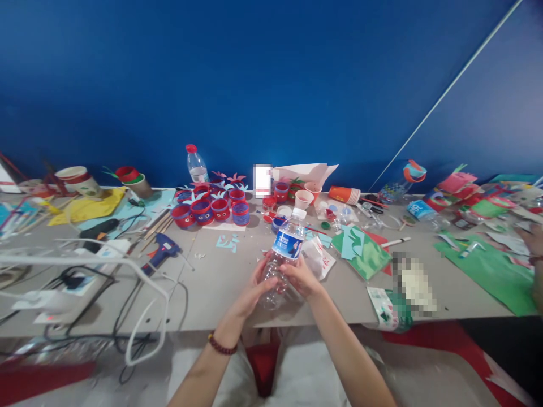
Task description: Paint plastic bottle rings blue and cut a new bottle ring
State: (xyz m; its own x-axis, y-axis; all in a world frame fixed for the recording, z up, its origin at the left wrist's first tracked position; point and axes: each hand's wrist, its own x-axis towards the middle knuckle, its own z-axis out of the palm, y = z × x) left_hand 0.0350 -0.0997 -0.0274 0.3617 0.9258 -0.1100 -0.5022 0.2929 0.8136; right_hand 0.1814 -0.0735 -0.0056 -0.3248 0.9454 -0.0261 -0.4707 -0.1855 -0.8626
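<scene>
A clear plastic bottle (287, 244) with a blue label and a white cap is held over the front part of the table, tilted with its top leaning right. My left hand (253, 291) wraps its lower left side. My right hand (302, 277) grips it from the right, just below the label. The bottle looks empty. Behind it stand several small red and blue cups (202, 211) with eyes and paper leaves. To the right of the bottle lies a crumpled white wrapper (317, 258) with red print.
At left are a blue glue gun (161, 251), a power strip (91, 271) and loose cables. Green paper sheets (367, 257) lie to the right. A red-capped bottle (195, 164) stands by the blue wall. Another person's hand (530, 237) shows at the right edge.
</scene>
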